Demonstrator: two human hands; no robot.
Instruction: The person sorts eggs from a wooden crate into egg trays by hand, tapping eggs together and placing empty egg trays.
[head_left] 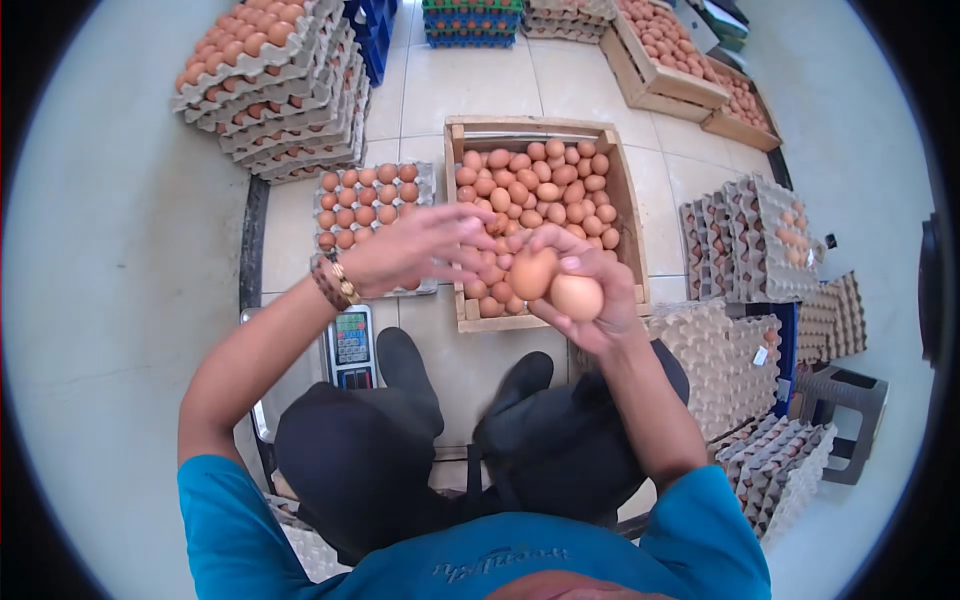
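My right hand (590,290) holds two brown eggs (577,298) side by side over the front part of a wooden crate (628,220). My left hand (425,248), with a bracelet at the wrist, reaches over the crate's left edge; its fingers are spread and slightly blurred, with nothing held in them. Many brown eggs (545,190) lie loose in the crate. Left of the crate is a grey egg tray (428,185) with rows of eggs, partly hidden by my left hand and forearm.
A scale (352,345) sits below the tray. Stacked egg trays (300,110) rise at the upper left. More stacks (745,240) stand at right, above leaning empty trays (710,355). Further wooden crates (665,85) of eggs are at the upper right. My boots (408,370) are near the crate.
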